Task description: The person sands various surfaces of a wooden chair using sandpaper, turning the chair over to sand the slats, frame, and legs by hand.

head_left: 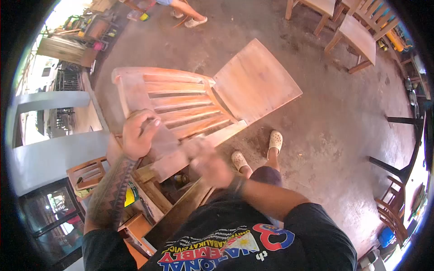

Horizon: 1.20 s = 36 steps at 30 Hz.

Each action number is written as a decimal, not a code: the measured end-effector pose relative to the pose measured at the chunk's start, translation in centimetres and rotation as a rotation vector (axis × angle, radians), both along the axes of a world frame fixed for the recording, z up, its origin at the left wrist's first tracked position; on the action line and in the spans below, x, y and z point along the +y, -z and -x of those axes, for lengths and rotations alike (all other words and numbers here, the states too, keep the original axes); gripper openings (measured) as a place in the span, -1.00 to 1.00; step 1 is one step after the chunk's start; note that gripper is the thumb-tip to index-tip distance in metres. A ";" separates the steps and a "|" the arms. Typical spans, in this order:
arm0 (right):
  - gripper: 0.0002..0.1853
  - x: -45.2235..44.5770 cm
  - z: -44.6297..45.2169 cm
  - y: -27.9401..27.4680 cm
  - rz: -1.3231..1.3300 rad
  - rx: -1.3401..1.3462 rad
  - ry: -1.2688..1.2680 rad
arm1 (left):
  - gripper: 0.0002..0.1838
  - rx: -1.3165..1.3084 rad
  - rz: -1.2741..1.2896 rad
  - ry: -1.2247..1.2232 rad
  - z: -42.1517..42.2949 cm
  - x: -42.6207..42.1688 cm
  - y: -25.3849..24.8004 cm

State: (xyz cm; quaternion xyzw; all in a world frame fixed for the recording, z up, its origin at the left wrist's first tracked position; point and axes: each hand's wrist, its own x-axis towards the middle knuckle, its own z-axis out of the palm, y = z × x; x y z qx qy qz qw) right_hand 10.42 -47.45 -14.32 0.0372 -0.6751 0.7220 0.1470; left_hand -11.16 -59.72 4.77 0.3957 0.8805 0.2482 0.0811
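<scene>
A bare wooden chair with a slatted back lies tilted in front of me, its flat seat turned away to the right. My left hand is closed at the near end of the chair's top rail, fingers curled round it. My right hand lies over the near side post of the backrest and is smeared by motion. Its fingers are blurred, so whether anything is under them cannot be made out. A pale blur covers the wood between both hands.
Wooden pieces stand below the chair, close to my body. More wooden chairs are at the upper right. Another person's leg shows at the top. A dark-framed table stands at the right; a low wall runs at the left.
</scene>
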 end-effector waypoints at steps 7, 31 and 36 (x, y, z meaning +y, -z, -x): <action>-0.49 1.4 1.8 12.8 0.932 0.247 0.015 | -0.81 0.010 0.101 0.052 0.7 -1.1 0.1; -0.71 8.6 3.5 33.5 -0.512 -0.969 0.099 | -0.69 -0.010 0.165 0.094 2.1 -3.2 1.7; -0.61 5.2 0.8 25.4 -0.201 -0.719 0.401 | -0.68 -0.033 0.151 0.130 2.4 -3.4 1.6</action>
